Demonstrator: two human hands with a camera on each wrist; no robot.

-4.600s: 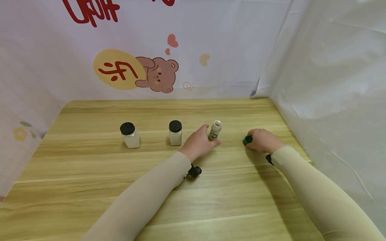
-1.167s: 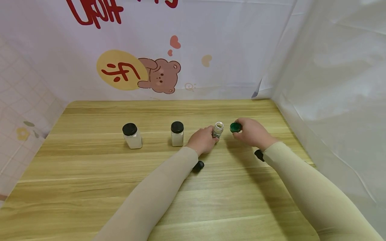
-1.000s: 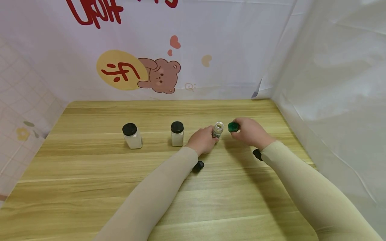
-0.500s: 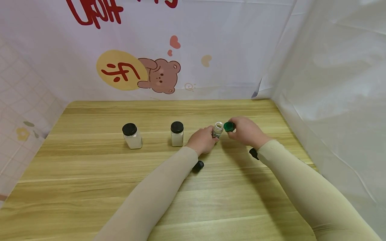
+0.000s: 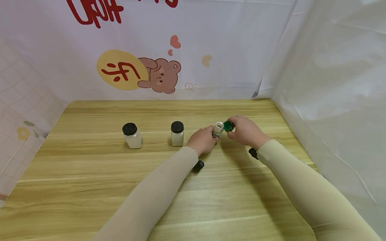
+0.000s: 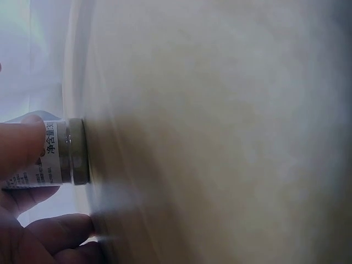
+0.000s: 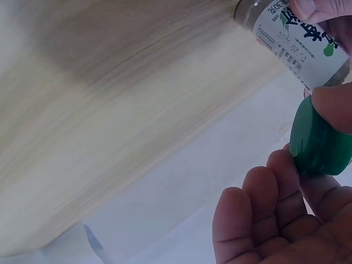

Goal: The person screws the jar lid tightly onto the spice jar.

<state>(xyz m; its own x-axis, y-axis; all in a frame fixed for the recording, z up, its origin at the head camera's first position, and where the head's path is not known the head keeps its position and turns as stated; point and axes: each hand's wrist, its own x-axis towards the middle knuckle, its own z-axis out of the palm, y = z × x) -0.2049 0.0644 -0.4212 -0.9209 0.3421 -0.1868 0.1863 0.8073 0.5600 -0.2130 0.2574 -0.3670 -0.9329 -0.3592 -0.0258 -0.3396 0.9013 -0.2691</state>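
Note:
My left hand (image 5: 202, 140) grips a small glass spice jar (image 5: 217, 130), its mouth uncovered and facing up. Printed text shows on the jar's label (image 7: 300, 41) in the right wrist view, and its base stands on the wooden table. Between thumb and fingers, my right hand (image 5: 245, 130) pinches a green screw cap (image 5: 228, 126). The cap is tilted, its hollow side showing in the head view, right beside the jar's rim. In the right wrist view the cap (image 7: 319, 140) sits close to the jar's neck.
Two square glass jars with black lids stand to the left, a nearer one (image 5: 177, 134) and a farther one (image 5: 132, 136), both holding something white. A printed cloth (image 5: 229, 50) hangs behind the wooden table (image 5: 90, 187), and a white sheet (image 5: 340, 100) borders it on the right.
My left hand has closed round the jar. My right hand has lifted the green cap and brought it left, up beside the jar's mouth, with little movement in the last half second.

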